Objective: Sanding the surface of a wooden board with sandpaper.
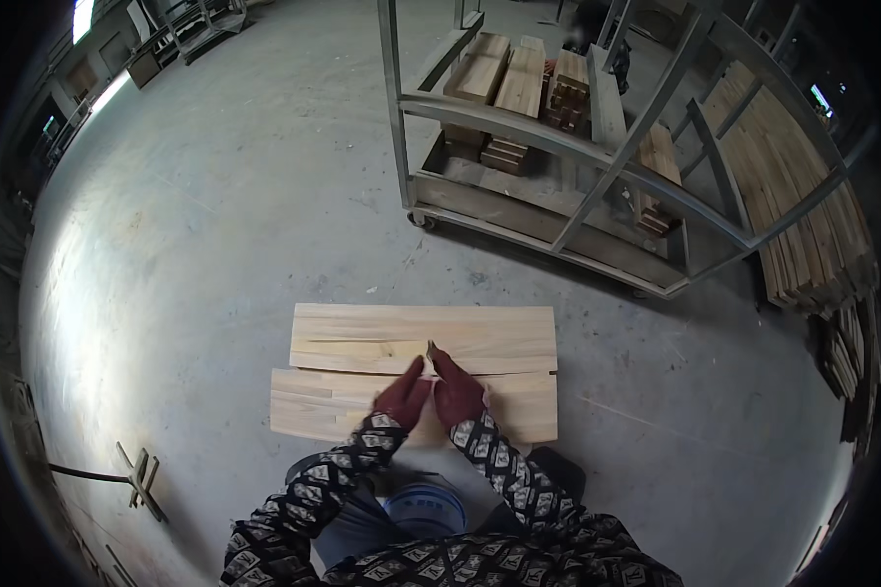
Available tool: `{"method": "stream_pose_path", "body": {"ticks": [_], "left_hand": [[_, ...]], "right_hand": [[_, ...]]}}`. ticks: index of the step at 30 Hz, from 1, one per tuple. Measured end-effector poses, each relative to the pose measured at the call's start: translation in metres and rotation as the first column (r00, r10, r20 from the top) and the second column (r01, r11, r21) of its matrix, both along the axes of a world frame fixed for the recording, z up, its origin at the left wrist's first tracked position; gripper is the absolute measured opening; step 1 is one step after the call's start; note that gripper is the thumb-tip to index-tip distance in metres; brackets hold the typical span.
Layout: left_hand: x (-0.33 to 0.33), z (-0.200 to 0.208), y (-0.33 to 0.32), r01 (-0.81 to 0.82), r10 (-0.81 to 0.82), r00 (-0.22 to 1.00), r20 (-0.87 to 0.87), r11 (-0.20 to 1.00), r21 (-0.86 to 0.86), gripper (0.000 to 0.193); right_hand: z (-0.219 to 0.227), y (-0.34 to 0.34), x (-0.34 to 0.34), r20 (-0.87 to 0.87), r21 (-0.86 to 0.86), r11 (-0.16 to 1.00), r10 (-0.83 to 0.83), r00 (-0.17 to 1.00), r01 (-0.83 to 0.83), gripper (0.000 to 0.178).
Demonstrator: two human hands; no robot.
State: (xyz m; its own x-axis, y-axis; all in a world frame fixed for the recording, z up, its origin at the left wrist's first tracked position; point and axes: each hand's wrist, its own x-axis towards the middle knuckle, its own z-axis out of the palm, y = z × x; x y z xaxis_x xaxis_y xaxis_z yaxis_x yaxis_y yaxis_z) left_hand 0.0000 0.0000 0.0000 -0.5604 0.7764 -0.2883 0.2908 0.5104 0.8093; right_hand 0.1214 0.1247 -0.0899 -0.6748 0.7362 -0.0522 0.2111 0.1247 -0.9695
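Note:
Two pale wooden panels lie one beyond the other before me: the far panel (352,323) and the near panel (313,401), with a dark gap between them. My left hand (402,399), in a dark red glove, is over the near panel, close beside the right; its fingers look drawn together, but what they hold, if anything, is hidden. Also gloved in dark red, my right hand (457,393) is closed around a small object with a dark pointed tip (431,346), too small to name, which sticks out past the fingers over the far panel.
Between my legs stands a blue bucket (426,511). A wheeled metal rack (519,217) with stacked timber (519,88) is ahead to the right, and long boards (793,196) lean beyond it. At the lower left is a crossed stand (141,481) on the concrete floor (215,245).

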Motion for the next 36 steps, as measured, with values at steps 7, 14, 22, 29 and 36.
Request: {"method": "stream_pose_path", "body": {"ticks": [7, 14, 22, 29, 36], "left_hand": [[-0.080, -0.123, -0.091, 0.030, -0.038, 0.719, -0.694, 0.999, -0.023, 0.062], [-0.100, -0.136, -0.095, 0.142, -0.008, 0.543, -0.840, 0.986, 0.082, 0.054], [-0.076, -0.125, -0.110, 0.169, -0.033, 0.581, -0.813, 0.982, 0.081, 0.050], [0.083, -0.151, -0.145, 0.626, -0.354, 0.662, -0.661, 0.746, 0.228, 0.040], [0.141, -0.293, -0.187, 0.839, -0.897, 0.441, 0.016, 0.406, -0.363, 0.044]], "right_hand": [[0.013, 0.033, -0.018, 0.094, 0.087, 0.991, -0.107, 0.990, 0.099, 0.049], [-0.031, 0.053, 0.041, -0.079, -0.065, 0.974, -0.222, 0.972, 0.217, 0.044], [0.038, -0.003, 0.111, 0.023, 0.482, 0.837, -0.308, 0.951, 0.259, 0.046], [0.038, -0.033, 0.186, 0.012, 0.509, 0.820, -0.312, 0.950, 0.262, 0.045], [-0.049, -0.081, 0.203, -0.185, -0.280, 0.960, -0.061, 0.981, 0.007, 0.044]]}}
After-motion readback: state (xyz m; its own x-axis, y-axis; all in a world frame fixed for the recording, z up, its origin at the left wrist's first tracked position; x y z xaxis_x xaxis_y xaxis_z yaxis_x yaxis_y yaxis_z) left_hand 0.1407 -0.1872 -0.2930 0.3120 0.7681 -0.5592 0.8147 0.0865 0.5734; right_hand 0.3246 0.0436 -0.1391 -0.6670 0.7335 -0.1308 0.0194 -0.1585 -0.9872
